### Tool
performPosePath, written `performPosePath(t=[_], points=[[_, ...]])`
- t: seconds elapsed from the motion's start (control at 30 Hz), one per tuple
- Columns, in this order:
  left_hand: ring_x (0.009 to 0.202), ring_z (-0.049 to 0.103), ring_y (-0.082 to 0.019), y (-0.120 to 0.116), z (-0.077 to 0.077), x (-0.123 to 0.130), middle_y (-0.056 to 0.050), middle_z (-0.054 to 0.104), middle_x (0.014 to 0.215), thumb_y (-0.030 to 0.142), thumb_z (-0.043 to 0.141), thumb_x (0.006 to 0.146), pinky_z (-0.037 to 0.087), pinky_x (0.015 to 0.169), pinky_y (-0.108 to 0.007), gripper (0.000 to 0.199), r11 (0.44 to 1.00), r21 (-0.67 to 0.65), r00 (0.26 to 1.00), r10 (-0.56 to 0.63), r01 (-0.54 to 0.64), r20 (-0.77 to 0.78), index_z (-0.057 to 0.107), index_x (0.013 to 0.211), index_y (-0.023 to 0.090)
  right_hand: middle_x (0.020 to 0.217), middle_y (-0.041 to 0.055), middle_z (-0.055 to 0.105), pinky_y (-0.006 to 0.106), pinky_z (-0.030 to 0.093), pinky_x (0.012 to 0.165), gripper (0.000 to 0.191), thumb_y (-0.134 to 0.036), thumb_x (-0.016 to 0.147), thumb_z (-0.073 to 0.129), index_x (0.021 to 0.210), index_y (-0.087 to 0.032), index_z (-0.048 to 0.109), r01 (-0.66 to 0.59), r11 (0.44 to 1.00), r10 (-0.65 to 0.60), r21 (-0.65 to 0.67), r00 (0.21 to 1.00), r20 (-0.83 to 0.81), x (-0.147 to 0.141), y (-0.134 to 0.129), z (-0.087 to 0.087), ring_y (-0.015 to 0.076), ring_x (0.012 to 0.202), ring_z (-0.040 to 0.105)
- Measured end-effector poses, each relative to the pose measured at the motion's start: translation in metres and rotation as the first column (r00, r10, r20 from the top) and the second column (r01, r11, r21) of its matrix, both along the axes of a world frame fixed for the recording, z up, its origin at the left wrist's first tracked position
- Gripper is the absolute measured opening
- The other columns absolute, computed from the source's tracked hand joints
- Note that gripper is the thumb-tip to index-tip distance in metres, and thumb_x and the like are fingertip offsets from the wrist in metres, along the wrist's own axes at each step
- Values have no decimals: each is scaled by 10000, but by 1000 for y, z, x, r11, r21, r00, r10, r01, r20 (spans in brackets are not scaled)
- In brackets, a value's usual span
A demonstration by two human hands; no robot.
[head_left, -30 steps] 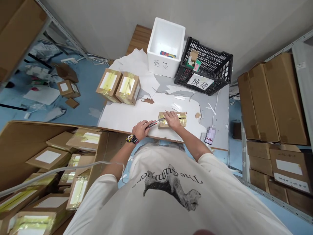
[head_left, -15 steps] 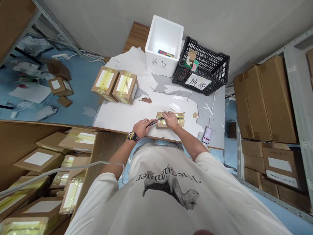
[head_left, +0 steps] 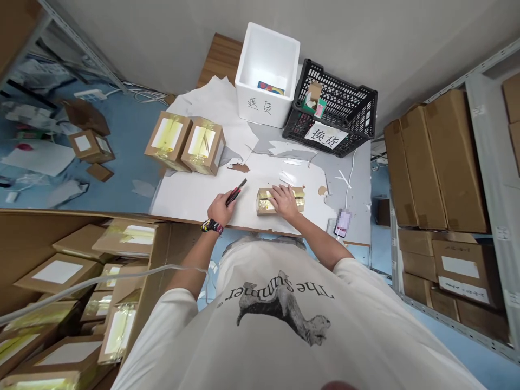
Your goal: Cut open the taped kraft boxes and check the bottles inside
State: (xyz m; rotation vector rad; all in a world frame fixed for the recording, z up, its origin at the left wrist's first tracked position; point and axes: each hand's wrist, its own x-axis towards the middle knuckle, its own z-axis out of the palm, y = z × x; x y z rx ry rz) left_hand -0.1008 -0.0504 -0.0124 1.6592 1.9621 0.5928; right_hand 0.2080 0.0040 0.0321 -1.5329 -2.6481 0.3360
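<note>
Left fingers [head_left: 227,200] around one cutter [head_left: 238,190], right fingers [head_left: 284,196] flat on one box [head_left: 264,203], two cartons [head_left: 203,145] beyond

A plain grey wall [head_left: 162,43] rises behind a grey-topped table [head_left: 361,184], which is partly covered with torn white paper [head_left: 190,189]; a brown wood-grain surface [head_left: 219,57] shows near its far left corner. Metal shelves [head_left: 489,162] stand at the right and a metal frame [head_left: 85,47] at the left. The floor [head_left: 130,162] is pale blue, the light soft and even.
</note>
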Motion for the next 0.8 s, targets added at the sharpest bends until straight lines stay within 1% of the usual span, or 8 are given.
performPosePath(t=[0.17, 0.3, 0.4, 0.5, 0.57, 0.63, 0.7, 0.8], points=[[1196, 696, -400, 1, -43, -8, -202, 734, 1281, 399, 671, 995, 579, 1030, -505, 617, 994, -86, 997, 75, -74, 4, 708, 1585, 222, 1775, 151, 532, 767, 188, 1388, 602, -541, 1186, 488, 1723, -277, 548, 86, 996, -86, -11, 996, 1, 21, -17, 11, 423, 1679, 376], [1227, 676, -417, 5, -52, -4, -228, 722, 1309, 349, 700, 944, 561, 1062, -550, 640, 987, -127, 994, 98, -102, -37, 708, 1562, 185, 1725, 191, 547, 667, 336, 1337, 613, -501, 1161, 528, 1707, -221, 554, 266, 962, -265, 54, 964, -33, 60, -21, 14, 427, 1615, 422], [1384, 612, -444, 9, -36, 11, -251, 683, 1474, 252, 657, 954, 481, 1179, -636, 579, 997, -37, 993, 68, -72, -94, 716, 1526, 179, 1428, 223, 713, 560, 497, 1158, 481, -432, 1168, 501, 1516, -169, 704, 337, 940, -335, 55, 941, -38, 85, -24, 10, 413, 1349, 599], [1360, 654, -367, 8, -11, 35, -178, 733, 1419, 175, 529, 1014, 483, 1219, -586, 447, 991, 76, 994, -107, 107, 1, 777, 1383, 224, 1204, 192, 773, 513, 515, 1065, 451, -355, 1198, 396, 1364, -187, 780, 278, 961, -277, -6, 960, 27, 89, -30, 6, 380, 1155, 646], [1261, 707, -307, 7, 5, 52, -130, 772, 1302, 182, 479, 1054, 542, 1171, -508, 407, 947, 127, 946, -310, 297, 100, 807, 1285, 253, 1371, 191, 755, 500, 499, 1107, 469, -365, 1203, 402, 1488, -193, 734, 218, 976, -217, -26, 975, 52, 82, -35, 5, 370, 1250, 628], [1227, 717, -296, 5, 17, 65, -120, 780, 1262, 228, 504, 1077, 572, 1132, -488, 361, 877, 161, 871, -474, 453, 132, 823, 1240, 264, 1644, 181, 623, 499, 486, 1153, 539, -413, 1191, 472, 1674, -210, 599, 191, 981, -189, -28, 980, 59, 74, -39, 7, 374, 1401, 560], [1243, 700, -323, 7, 25, 74, -133, 781, 1288, 274, 549, 1085, 568, 1130, -526, 324, 833, 157, 830, -548, 531, 103, 832, 1244, 268, 1757, 166, 522, 529, 487, 1165, 599, -462, 1170, 537, 1727, -241, 547, 188, 981, -184, -54, 980, 75, 69, -41, 10, 395, 1475, 503], [1316, 652, -374, 15, 33, 79, -145, 769, 1386, 319, 588, 1087, 526, 1160, -588, 361, 825, 116, 826, -561, 554, 45, 814, 1366, 280, 1733, 169, 557, 594, 483, 1180, 498, -501, 1155, 581, 1568, -251, 703, 174, 979, -166, -111, 983, 74, 67, -42, 12, 424, 1518, 471]])
